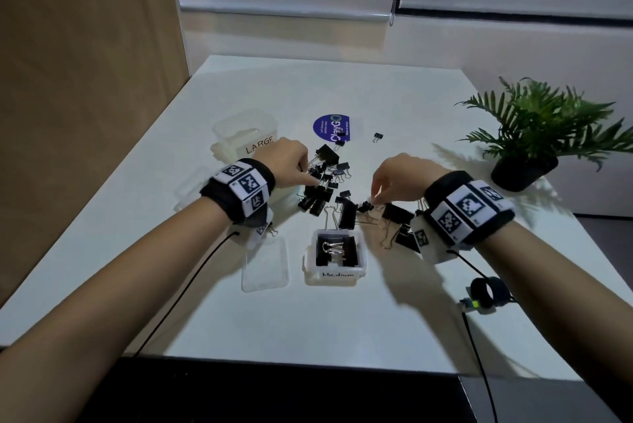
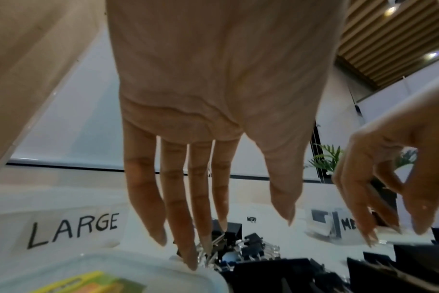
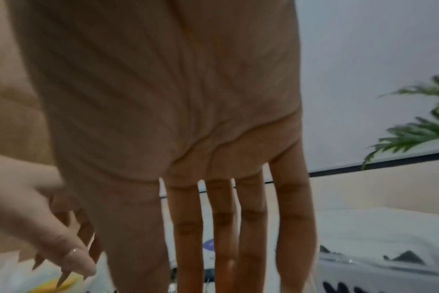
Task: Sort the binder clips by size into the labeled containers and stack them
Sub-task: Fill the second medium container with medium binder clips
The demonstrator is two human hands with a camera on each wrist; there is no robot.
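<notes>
Clips [image 1: 323,188] lie heaped on the bench [image 1: 394,107] — my left hand [image 1: 289,162] reaches in with fingers spread, my right hand [image 1: 399,179] pinches a small clip [image 1: 365,206] to sort it.

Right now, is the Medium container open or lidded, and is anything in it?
Open, partly filled. The Medium container has no lid on, and black binder clips with silver handles lie inside. A clear lid lies beside it.

2 hands [image 1: 291,157], 2 labelled containers [image 1: 337,253], 1 potted plant [image 1: 534,135], 1 sticker [image 1: 331,127].
</notes>
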